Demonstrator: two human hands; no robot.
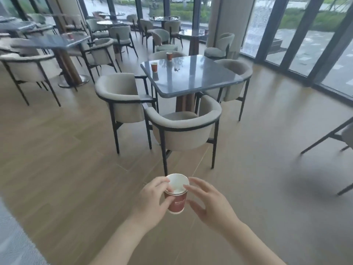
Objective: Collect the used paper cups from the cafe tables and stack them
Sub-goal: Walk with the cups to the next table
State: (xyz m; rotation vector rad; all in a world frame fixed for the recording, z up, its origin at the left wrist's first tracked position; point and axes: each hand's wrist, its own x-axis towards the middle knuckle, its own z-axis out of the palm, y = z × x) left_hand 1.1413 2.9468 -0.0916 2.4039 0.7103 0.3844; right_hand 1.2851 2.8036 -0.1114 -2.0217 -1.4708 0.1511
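Upper left of the frame: 1 red paper cup (70, 35) stands on a dark table (57, 42). Lower centre: the left hand (152, 199) grips the cup stack (176, 204), thumb and fingers curled round its red wall. 1 cup is nested inside, its white rim higher. Mid-frame: the near cup (154, 67) and the far cup (169, 56) stand upright and apart on the grey table (200, 77). Right of the stack: the right hand (208, 203) holds nothing, fingers spread, forefinger tip at the upper rim.
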